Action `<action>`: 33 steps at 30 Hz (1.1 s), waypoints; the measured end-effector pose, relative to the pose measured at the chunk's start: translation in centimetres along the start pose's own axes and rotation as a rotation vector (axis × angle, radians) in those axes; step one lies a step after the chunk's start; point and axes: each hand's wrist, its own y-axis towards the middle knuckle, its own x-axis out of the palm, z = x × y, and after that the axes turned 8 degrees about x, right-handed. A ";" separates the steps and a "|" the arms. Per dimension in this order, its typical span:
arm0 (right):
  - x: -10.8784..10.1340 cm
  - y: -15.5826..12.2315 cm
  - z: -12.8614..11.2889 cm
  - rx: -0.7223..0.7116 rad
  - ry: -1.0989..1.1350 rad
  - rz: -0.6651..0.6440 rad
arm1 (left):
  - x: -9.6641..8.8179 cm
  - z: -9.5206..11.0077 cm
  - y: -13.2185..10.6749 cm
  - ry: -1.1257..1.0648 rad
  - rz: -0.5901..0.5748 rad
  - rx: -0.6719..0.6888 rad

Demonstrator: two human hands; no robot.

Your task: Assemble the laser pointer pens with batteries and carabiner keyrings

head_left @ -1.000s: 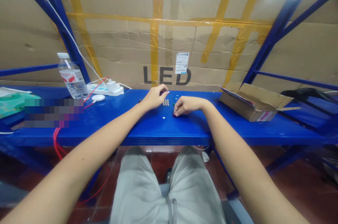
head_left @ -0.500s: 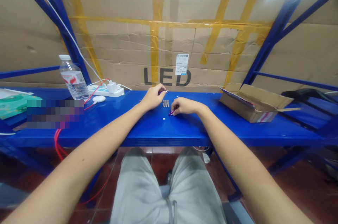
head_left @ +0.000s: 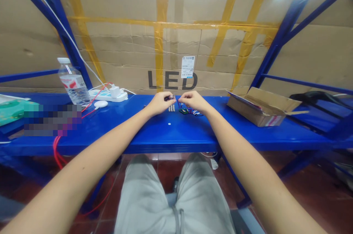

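Both my hands meet above the middle of the blue shelf [head_left: 171, 135]. My left hand [head_left: 159, 102] is closed in a pinch on a small purple piece [head_left: 169, 98]. Facing it, my right hand [head_left: 193, 100] is also pinched, its fingertips on another small part that touches the purple piece; I cannot name that part. Below the fingertips lies a cluster of small silver discs [head_left: 172, 108]. A heap of coloured clips or wires [head_left: 190, 111] lies under my right hand. One loose white disc [head_left: 170, 124] lies nearer to me.
A water bottle [head_left: 72, 82], a white power strip [head_left: 109, 94] with red cables and a white puck [head_left: 100, 104] stand at the left. An open cardboard box [head_left: 261, 107] sits at the right. A taped cardboard sheet marked LED [head_left: 176, 43] closes the back.
My right hand lifted off the shelf and moved up and left with a small part, meeting my left hand's pinch. The coloured heap it covered now shows.
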 end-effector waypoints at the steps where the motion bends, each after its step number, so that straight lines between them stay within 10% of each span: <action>1: 0.1 0.1 0.1 0.018 0.020 -0.008 | 0.0 0.0 0.0 -0.008 0.006 -0.001; 14: 0.5 -0.3 0.6 0.115 0.608 -0.369 | -0.4 -0.1 0.4 -0.157 0.032 -0.004; 33: 0.9 0.1 -0.1 0.169 0.760 -0.204 | -0.5 0.0 0.4 -0.235 0.064 -0.046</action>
